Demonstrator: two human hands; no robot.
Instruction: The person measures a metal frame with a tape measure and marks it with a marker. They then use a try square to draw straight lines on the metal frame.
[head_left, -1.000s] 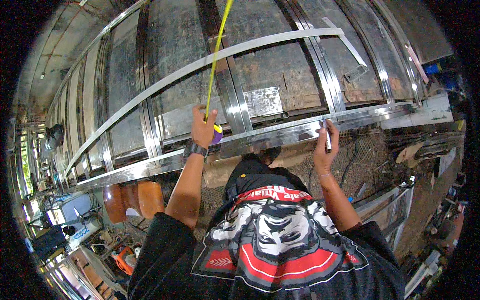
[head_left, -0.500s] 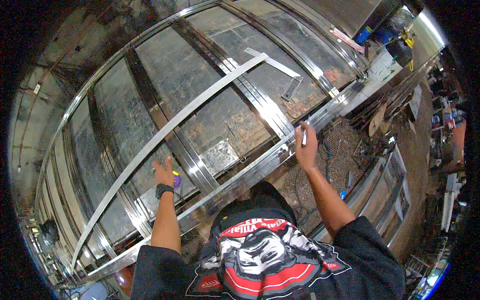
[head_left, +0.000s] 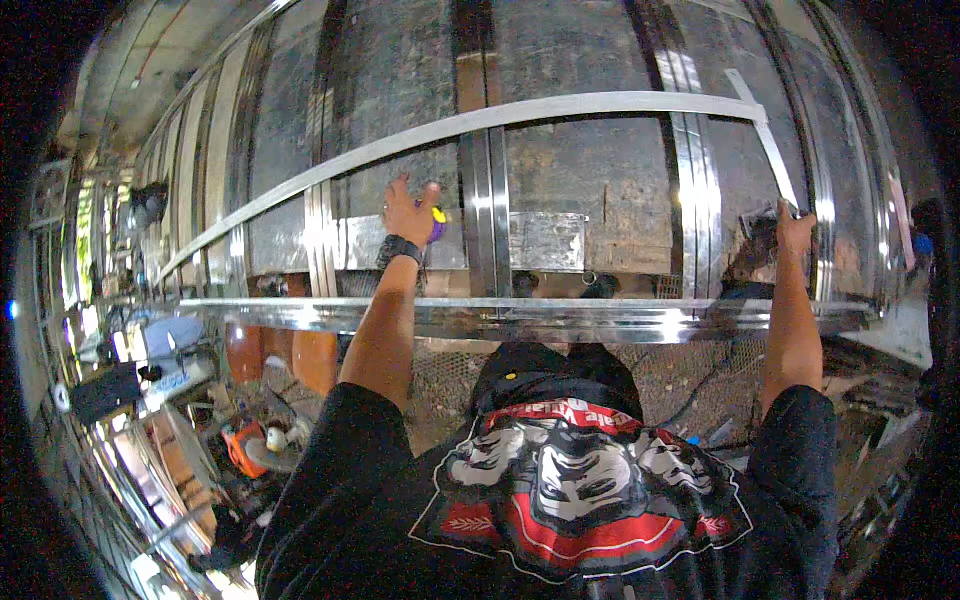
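My left hand [head_left: 408, 212] is open, fingers spread, over the dark sheet surface [head_left: 400, 130] on the near side of the long flat metal bar [head_left: 450, 122]. A round purple and yellow thing [head_left: 438, 226] lies against its thumb side, partly hidden; its kind I cannot make out. My right hand [head_left: 796, 232] pinches the near end of a thin metal bevel square [head_left: 776, 158], whose blade runs under or against the bar's right end. The slim pale object seen earlier in that hand is not clearly visible.
Shiny metal channels [head_left: 700, 190] cross the sheet in ribs, meeting a long front rail [head_left: 540, 305] before me. A pale rectangular plate [head_left: 547, 240] lies between ribs. Behind the rail on the left are orange panels [head_left: 285, 355] and an orange tool [head_left: 245, 448] among clutter.
My view has turned, so the rail now runs level. My right hand has gone from the front rail out to the bevel square. My left hand stays spread by the purple and yellow thing.
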